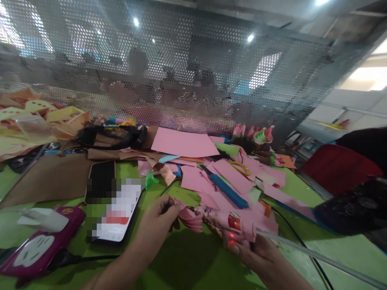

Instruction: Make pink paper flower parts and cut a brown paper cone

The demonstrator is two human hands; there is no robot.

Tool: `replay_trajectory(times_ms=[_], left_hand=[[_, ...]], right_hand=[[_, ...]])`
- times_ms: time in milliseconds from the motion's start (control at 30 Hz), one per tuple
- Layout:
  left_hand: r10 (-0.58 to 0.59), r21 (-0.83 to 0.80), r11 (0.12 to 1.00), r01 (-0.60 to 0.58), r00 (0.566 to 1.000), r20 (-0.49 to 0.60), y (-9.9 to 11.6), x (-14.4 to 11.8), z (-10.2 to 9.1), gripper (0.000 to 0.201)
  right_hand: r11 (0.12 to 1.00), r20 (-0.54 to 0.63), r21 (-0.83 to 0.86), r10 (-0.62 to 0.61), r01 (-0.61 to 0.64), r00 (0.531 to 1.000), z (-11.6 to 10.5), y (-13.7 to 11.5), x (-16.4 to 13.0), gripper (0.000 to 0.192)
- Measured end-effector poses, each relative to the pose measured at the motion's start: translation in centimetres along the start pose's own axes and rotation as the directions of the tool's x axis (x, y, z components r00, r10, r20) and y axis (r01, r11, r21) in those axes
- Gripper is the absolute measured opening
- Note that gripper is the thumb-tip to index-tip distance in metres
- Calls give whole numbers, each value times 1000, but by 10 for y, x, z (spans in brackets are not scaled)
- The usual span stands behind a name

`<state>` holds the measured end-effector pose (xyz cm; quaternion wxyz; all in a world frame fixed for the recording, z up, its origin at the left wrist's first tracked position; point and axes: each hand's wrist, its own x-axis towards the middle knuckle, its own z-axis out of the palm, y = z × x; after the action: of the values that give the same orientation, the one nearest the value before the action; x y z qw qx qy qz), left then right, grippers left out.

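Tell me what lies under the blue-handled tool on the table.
The blue-handled tool rests on a heap of loose pink paper sheets. Green table shows around the heap's edges. Whatever lies beneath the paper directly under the tool is covered.

One head-worn view looks forward and down, close over the green desk (187, 262), facing the mesh screen (193, 80) at twelve o'clock.

Bright ceiling spots, window glare at right, motion-blurred, edges warped
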<state>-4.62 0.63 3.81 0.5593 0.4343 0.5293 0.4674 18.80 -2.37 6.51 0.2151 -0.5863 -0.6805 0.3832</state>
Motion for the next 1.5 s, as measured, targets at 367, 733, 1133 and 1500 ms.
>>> replay_trajectory(times_ms=[367,733,1133,1500], left_hand=[[68,71,995,-70,997,35,1,-2,1,22],[97,109,989,-99,995,23,2,-2,3,23],[38,15,999,-39,999,9,2,-4,-3,23],[57,3,998,-57,998,-2,3,-6,2,23]], right_hand=[[998,11,24,-53,52,999,1,-4,2,47],[996,21,68,-65,63,998,3,-6,3,50],[997,40,46,-56,54,998,-2,-9,-1,48],[999,12,34,-41,40,999,0,-5,0,47]])
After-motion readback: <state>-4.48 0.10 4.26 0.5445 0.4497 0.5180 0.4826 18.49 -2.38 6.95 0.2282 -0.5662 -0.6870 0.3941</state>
